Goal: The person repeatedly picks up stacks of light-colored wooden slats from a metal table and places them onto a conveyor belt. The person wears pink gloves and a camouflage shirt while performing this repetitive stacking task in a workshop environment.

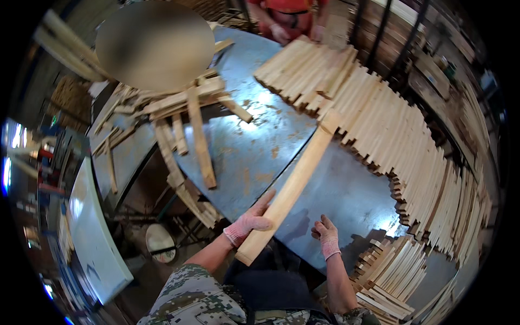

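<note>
The left hand [248, 222], in a pinkish knit glove, grips 1 long pale wooden slat [290, 189] near its lower end: the thumb lies along the slat's upper face and the other fingers curl round its left edge, pressed together. The slat runs from just below those fingers up and to the right, across the grey metal table [254, 146], and its far end reaches the near edge of the row of stacked slats [379, 124].

The right hand [326, 234], gloved the same way, hangs to the right of the slat without touching it. Its fingers are loosely spread and half curled, pinching nothing, over the table's near edge. Just to the right of and below these fingers lies a low pile of short boards [390, 276].

Beyond the left fingers, further up and to the left, loose wood scraps [189, 119] lie crossed over one another on the table, some hanging over its edge. Beyond the right fingers, the row of stacked slats curves along the table's right side from near to far.

At the far end of the table stands another person in a red top [284, 13], with 1 hand [280, 33] near the slats there.
</note>
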